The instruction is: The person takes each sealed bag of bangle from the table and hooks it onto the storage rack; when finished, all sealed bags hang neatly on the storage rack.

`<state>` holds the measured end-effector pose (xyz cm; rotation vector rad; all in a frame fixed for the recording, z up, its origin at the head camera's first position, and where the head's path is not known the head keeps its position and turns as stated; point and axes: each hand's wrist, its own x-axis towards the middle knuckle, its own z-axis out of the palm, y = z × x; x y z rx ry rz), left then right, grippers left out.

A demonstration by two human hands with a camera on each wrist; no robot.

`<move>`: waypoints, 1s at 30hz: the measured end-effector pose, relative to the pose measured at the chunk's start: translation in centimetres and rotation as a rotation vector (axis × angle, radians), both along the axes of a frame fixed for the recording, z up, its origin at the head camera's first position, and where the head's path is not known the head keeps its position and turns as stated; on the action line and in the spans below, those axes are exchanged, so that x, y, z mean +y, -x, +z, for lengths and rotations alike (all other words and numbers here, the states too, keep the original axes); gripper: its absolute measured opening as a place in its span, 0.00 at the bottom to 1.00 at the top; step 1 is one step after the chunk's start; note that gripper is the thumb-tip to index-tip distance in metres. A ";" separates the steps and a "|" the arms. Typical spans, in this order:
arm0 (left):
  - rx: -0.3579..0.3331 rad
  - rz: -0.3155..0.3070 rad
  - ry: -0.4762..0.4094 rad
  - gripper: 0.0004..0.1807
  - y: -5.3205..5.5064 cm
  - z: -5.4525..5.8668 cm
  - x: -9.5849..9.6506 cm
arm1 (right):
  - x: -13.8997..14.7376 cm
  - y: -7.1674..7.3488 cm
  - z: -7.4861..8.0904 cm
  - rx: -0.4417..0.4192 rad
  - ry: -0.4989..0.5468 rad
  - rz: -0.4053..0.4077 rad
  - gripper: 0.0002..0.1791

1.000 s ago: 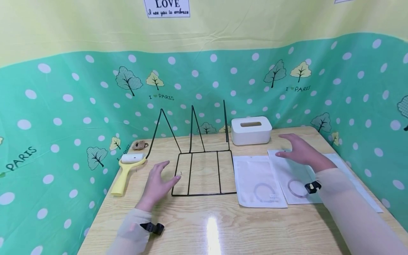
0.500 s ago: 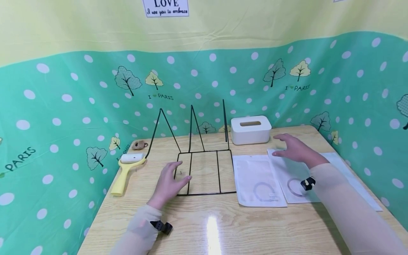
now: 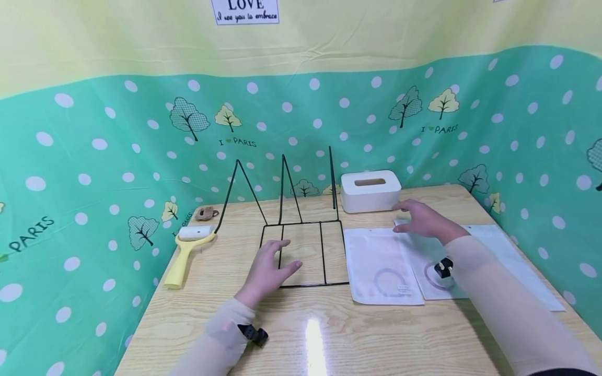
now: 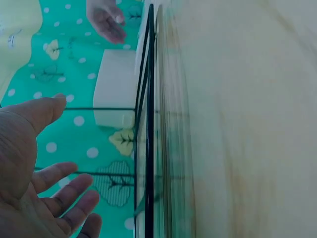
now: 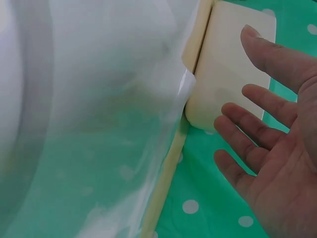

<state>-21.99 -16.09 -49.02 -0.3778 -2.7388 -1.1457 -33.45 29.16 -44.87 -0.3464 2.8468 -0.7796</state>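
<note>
Left hand (image 3: 269,271) over the near-left part of the black wire rack (image 3: 323,250), fingers apart and loosely bent, thumb out, grasping nothing. Rack sits on the wooden table (image 3: 376,339), base flat, bent-wire uprights rising at its back. Right hand (image 3: 425,222) also holds nothing, fingers spread, near the right end of the white tissue box (image 3: 371,198) and above the far end of the middle pouch (image 3: 425,277); contact with either can't be told. White pouch (image 3: 371,256) lies just right of the rack. Yellow lint roller (image 3: 181,261) and small brown item (image 3: 204,214) lie left of it.
</note>
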 end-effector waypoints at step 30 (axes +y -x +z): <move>-0.112 -0.206 -0.005 0.36 -0.3 -0.7 7.3 | -3.5 0.7 -1.7 -0.099 -0.066 0.035 0.33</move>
